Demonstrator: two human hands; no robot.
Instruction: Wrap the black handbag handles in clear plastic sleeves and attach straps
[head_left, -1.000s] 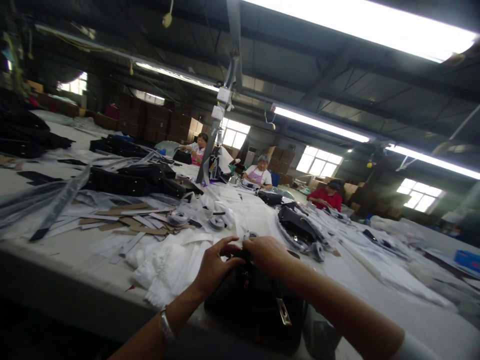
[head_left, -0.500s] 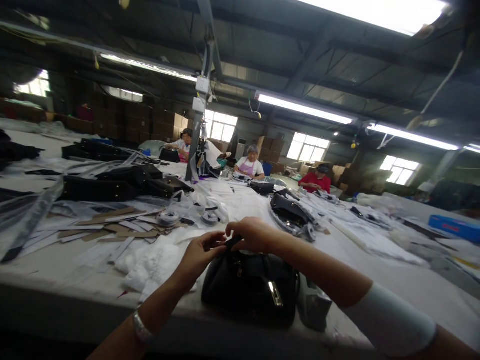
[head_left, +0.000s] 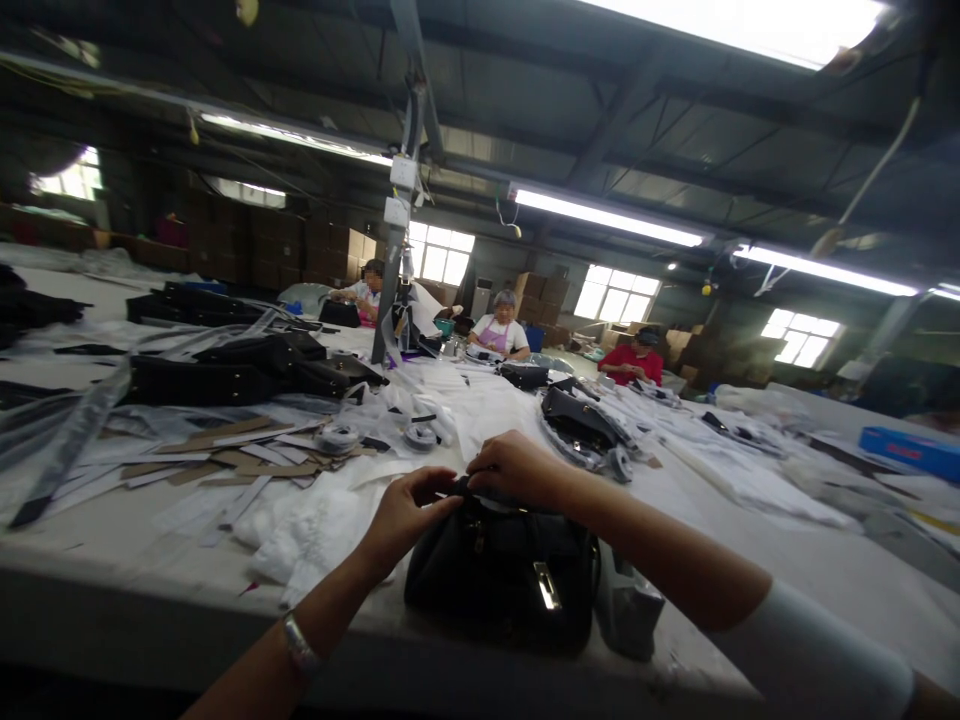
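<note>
A black handbag [head_left: 499, 590] with a shiny metal clasp [head_left: 547, 586] stands upright at the table's front edge. Over its top left corner, my left hand [head_left: 405, 510] pinches a short black strap [head_left: 462, 486] between thumb and fingers. My right hand [head_left: 514, 468] is closed at the same strap from the other side, its fingers bent down and its fingertips partly hidden. The two hands nearly meet there. Close against the bag's right side is a grey wrapped block [head_left: 630, 610]. Crumpled white tissue paper [head_left: 307, 525] lies left of the bag.
Cardboard strips [head_left: 240, 450] and rolls of clear-wrapped strap [head_left: 420, 432] lie at left, before a pile of black bags [head_left: 247, 365]. Another black bag [head_left: 581, 420] is ahead. A metal post [head_left: 388, 290] rises beyond. Several co-workers sit at the far side, one in red [head_left: 634, 365].
My right hand has shifted slightly right, its fingers closing in on the strap. My left fingers have drawn together around the strap, which now shows less. The bag stays in place.
</note>
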